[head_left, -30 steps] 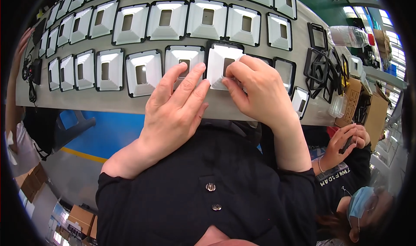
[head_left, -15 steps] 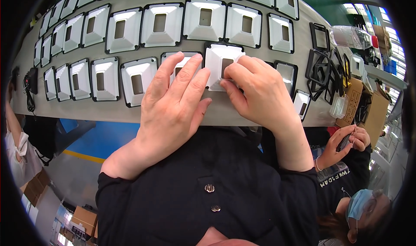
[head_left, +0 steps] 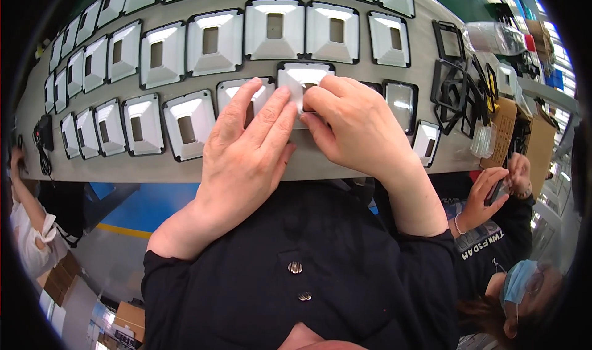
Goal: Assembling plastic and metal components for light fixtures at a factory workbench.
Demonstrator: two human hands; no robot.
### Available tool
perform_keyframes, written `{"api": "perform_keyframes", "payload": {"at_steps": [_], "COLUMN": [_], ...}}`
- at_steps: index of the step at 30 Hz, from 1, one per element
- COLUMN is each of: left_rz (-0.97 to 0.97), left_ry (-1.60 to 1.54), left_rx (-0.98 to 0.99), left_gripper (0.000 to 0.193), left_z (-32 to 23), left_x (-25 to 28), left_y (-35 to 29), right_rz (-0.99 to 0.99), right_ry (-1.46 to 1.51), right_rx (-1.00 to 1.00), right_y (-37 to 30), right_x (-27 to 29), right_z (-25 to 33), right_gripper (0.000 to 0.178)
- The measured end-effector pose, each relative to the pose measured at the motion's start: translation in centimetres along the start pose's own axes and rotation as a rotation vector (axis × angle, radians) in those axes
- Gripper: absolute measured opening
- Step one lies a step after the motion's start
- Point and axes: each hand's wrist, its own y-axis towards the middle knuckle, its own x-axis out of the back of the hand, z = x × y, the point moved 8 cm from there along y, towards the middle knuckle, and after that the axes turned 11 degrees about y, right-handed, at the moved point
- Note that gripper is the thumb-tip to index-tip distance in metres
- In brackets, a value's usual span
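Note:
A white, tapered housing (head_left: 302, 75) with a dark rim and a central window lies on the table in front of me. The thumb and curled fingers of my right hand (head_left: 354, 125) are pinched at this window. Whatever they may hold is hidden by the fingers. My left hand (head_left: 246, 150) is open, its fingers stretched out, with the fingertips along the left side of the same housing. Beneath that hand, partly covered, lies another white housing (head_left: 262, 90).
Rows of similar housings (head_left: 209, 42) cover the grey table (head_left: 320, 162). Black rectangular frames (head_left: 449, 88) are heaped at the right, near a clear bottle (head_left: 499, 39) with a red cap. A black cable (head_left: 43, 143) lies far left. A co-worker's hands (head_left: 487, 193) are at the right.
My left fingertips have come in against the housing's left side. The right hand stays pinched at the window. The whole view has shifted slightly.

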Motion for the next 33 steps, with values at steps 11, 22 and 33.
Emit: {"api": "perform_keyframes", "payload": {"at_steps": [11, 22, 33], "left_rz": [-0.112, -0.042, 0.057], "left_ry": [0.107, 0.116, 0.149], "left_rx": [-0.023, -0.124, -0.073], "left_gripper": [0.048, 0.045, 0.044], "left_z": [-0.5, -1.9, -2.1], "left_x": [2.5, 0.7, 1.1], "left_y": [2.0, 4.9, 4.7], "right_rz": [-0.308, -0.412, -0.475], "right_ry": [0.066, 0.033, 0.103], "right_rx": [-0.085, -0.105, -0.123], "right_y": [-5.3, -8.5, -11.3], "right_x": [4.1, 5.7, 10.1], "right_z": [-1.6, -1.3, -2.5], "right_gripper": [0.014, 0.011, 0.007]}}
